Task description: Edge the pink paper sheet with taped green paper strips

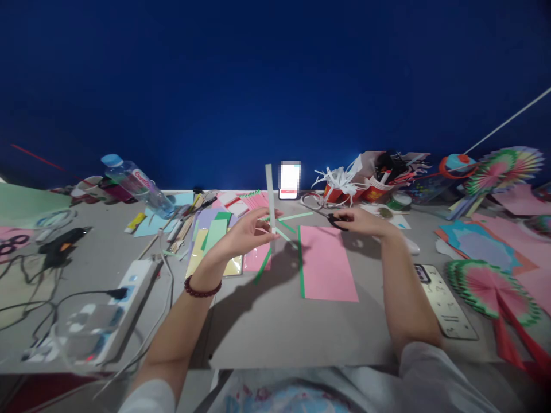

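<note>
My left hand (249, 232) pinches the lower end of a narrow pale strip (270, 189), which stands upright above the desk. Whether the strip is paper or tape I cannot tell. Over to the right, my right hand (359, 221) is closed on the black handle of a pair of scissors (338, 222), the blades pointing left. Between and below both hands lies a pink paper sheet (327, 264) with a green band along its left edge. Several thin green strips (262, 267) are scattered under and beside my left hand.
Coloured papers (215, 229) lie left of centre. A lit phone (290, 180) leans at the back. A water bottle (140, 186), a power strip (124, 310) and a glue gun (64, 246) occupy the left. Rightward are red cups (379, 189), another phone (447, 301) and pleated paper fans (491, 287).
</note>
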{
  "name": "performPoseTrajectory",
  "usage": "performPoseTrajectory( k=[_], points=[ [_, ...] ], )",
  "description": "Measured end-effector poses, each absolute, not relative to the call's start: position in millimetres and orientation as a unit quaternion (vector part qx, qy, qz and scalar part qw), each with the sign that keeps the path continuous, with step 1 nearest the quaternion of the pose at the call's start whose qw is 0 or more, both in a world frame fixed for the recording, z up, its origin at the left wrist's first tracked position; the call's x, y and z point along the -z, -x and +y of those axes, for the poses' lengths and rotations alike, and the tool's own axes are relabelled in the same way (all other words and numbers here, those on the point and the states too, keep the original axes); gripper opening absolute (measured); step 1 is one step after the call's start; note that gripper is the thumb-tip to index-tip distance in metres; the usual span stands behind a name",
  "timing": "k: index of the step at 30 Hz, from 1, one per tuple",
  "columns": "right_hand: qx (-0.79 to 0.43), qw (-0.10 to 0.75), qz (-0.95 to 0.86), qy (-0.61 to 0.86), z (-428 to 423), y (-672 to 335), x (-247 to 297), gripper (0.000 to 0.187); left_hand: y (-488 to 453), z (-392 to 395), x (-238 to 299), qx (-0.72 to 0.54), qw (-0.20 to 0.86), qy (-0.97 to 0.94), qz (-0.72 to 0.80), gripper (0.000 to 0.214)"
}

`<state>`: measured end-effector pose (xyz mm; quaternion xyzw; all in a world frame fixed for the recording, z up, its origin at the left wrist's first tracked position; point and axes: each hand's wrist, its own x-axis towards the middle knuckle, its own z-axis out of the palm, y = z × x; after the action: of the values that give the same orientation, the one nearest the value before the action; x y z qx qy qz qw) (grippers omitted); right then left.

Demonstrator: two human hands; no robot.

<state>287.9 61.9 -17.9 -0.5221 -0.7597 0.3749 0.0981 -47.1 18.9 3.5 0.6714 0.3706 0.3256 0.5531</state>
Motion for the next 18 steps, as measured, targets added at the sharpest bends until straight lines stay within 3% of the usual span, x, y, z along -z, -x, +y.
performPoseTrajectory(
  k=[6,10,18],
  points=[
    [-0.173,0.202,-0.734,0.624,89,-279,68,0.013,44,21,-3,-0.348,0.549,-0.659,0.378,0.049],
    [-0.150,0.184,-0.737,0.633,89,-267,85,0.013,41,21,0,-0.343,0.549,-0.666,0.370,0.048],
    [-0.174,0.241,-0.724,0.623,93,-253,106,0.013,37,22,10,-0.338,0.545,-0.667,0.378,0.043]
  ],
)
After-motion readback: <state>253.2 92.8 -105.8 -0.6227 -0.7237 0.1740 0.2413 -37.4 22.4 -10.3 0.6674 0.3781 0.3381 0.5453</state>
